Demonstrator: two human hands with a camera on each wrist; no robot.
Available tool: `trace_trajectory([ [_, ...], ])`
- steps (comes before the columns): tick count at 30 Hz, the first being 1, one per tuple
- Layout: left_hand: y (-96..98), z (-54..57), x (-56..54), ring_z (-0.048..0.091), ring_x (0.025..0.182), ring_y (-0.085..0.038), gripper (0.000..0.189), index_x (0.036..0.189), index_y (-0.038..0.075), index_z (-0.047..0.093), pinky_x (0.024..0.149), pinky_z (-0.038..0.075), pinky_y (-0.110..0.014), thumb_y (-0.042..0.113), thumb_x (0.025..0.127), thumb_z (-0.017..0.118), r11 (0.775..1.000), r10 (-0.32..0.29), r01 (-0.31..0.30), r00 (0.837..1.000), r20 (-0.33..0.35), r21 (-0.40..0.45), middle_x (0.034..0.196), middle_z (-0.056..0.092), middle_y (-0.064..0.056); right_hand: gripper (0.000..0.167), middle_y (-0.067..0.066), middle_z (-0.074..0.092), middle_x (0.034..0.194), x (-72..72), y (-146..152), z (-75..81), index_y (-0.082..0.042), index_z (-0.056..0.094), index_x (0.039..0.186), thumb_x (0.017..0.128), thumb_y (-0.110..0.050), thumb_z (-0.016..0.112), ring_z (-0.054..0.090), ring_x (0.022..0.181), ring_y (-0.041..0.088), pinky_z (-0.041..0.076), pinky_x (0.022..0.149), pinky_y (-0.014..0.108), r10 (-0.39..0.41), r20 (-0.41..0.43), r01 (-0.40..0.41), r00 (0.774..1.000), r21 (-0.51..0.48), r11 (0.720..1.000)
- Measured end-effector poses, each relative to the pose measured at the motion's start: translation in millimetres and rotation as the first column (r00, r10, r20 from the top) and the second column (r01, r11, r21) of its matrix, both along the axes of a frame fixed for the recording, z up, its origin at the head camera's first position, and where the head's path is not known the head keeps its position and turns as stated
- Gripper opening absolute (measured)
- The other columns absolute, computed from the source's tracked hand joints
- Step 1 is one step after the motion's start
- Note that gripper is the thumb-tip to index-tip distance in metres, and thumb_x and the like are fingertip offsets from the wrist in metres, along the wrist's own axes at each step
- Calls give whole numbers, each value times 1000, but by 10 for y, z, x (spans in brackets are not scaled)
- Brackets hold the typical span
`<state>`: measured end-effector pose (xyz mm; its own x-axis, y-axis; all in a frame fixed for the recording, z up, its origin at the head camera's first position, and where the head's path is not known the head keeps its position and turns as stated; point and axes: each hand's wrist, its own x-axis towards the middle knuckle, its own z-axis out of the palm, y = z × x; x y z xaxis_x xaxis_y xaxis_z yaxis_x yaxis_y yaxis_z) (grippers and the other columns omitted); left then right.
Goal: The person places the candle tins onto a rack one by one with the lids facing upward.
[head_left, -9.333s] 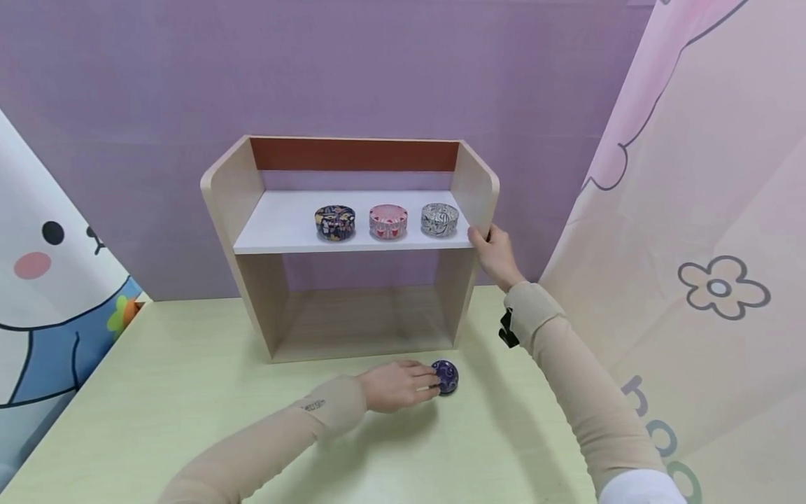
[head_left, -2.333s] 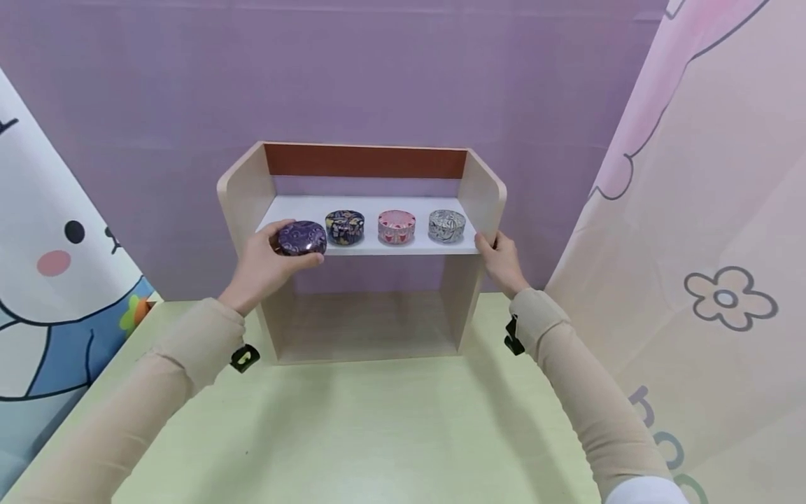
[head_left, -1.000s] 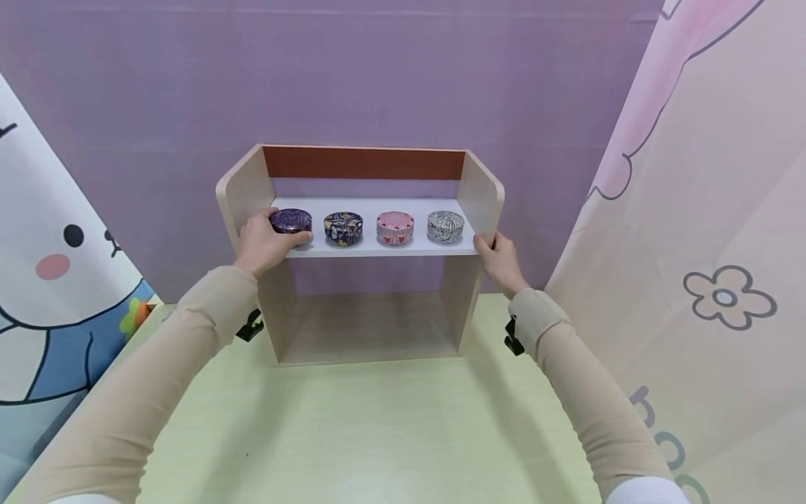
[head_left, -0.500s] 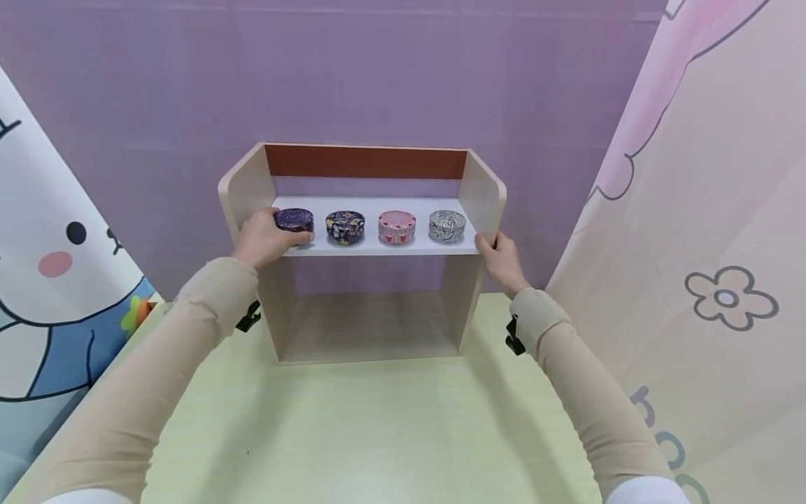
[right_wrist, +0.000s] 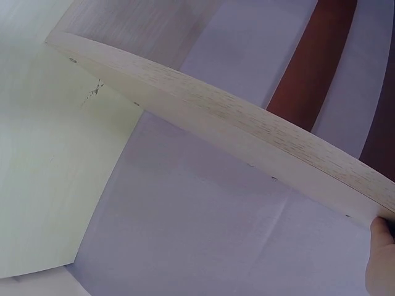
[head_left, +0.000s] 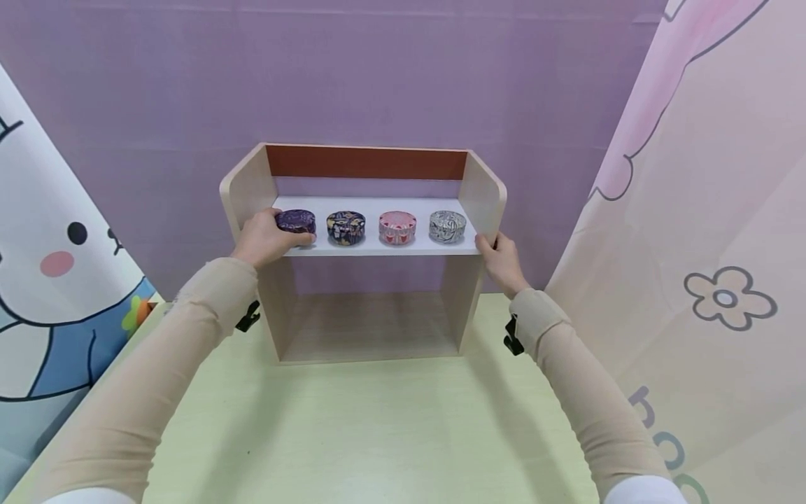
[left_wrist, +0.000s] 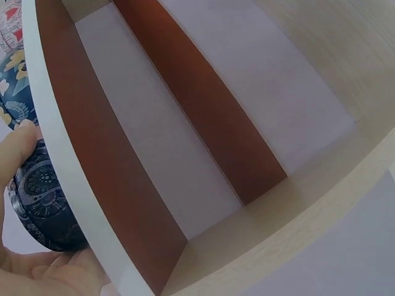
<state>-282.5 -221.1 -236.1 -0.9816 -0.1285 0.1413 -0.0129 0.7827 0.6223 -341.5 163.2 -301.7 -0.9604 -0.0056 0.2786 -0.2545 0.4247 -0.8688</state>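
Note:
In the head view, my left hand [head_left: 263, 239] holds a round dark purple tin [head_left: 296, 222] at the left end of the white shelf board [head_left: 371, 250]. The left wrist view shows thumb and fingers curled round that patterned tin [left_wrist: 46, 200]. To its right stand a navy floral tin [head_left: 345, 228], a pink tin with red hearts [head_left: 397, 228] and a black-and-white tin [head_left: 447, 227], spaced in a row. My right hand [head_left: 502, 264] grips the right side panel of the small wooden shelf [head_left: 483, 189] at board height; in the right wrist view only part of this hand [right_wrist: 381, 259] shows.
The shelf stands on a pale green table [head_left: 378, 427] against a purple backdrop [head_left: 378, 70]. Below the white board is an open lower compartment [head_left: 371, 325]. Printed cloths hang at the left [head_left: 63, 231] and right [head_left: 680, 210].
The purple tin lay on the table in front of the shelf; my left hand has lifted it and brought it onto the board's left end. Over the last second almost nothing moved. My right hand stayed put.

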Motion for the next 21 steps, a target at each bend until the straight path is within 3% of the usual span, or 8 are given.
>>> trace_trajectory([
  [21,-41,-37,-37,40,120,-40,98,143,-6,18,103,34,-51,44,76,69,1000,2,-3,1000,17,22,135,38,-30,49,18,53,122,10,-15,2,0,47,127,95,-37,45,49,106,23,42,92,37,-12,21,12,1000,-6,1000],
])
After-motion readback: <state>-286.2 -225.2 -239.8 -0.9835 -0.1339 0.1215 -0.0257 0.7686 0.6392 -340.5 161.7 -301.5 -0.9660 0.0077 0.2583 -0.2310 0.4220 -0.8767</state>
